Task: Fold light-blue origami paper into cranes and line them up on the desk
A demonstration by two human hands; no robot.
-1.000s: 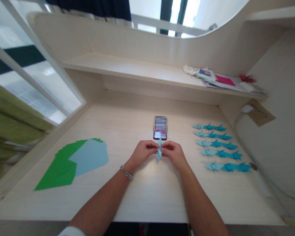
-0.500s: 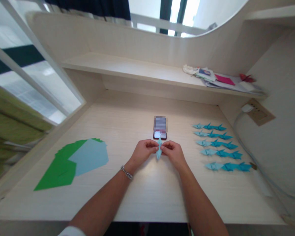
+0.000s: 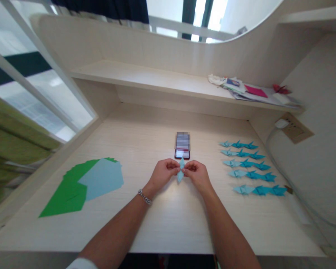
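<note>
A narrow, pale blue folded paper (image 3: 180, 176) points lengthwise away from me at the middle of the desk. My left hand (image 3: 165, 172) pinches it from the left, thumb and fingertips at its waist. From the other side my right hand (image 3: 196, 173) grips the same paper between thumb and forefinger. The two thumbs nearly meet across it. Just beyond its far tip lies a phone (image 3: 182, 154) with a lit, partly blurred screen.
Several rows of blue folded paper cranes (image 3: 253, 174) stand on the right. Green sheets (image 3: 64, 194) and light blue sheets (image 3: 105, 179) lie fanned on the left. Papers (image 3: 256, 91) rest on the shelf (image 3: 156, 79). A cable (image 3: 282, 168) runs from the wall socket (image 3: 294, 127).
Both hands stay nearly in place on the folded paper. Its near tip has shifted very slightly to the left, and my right thumb sits a little lower.
</note>
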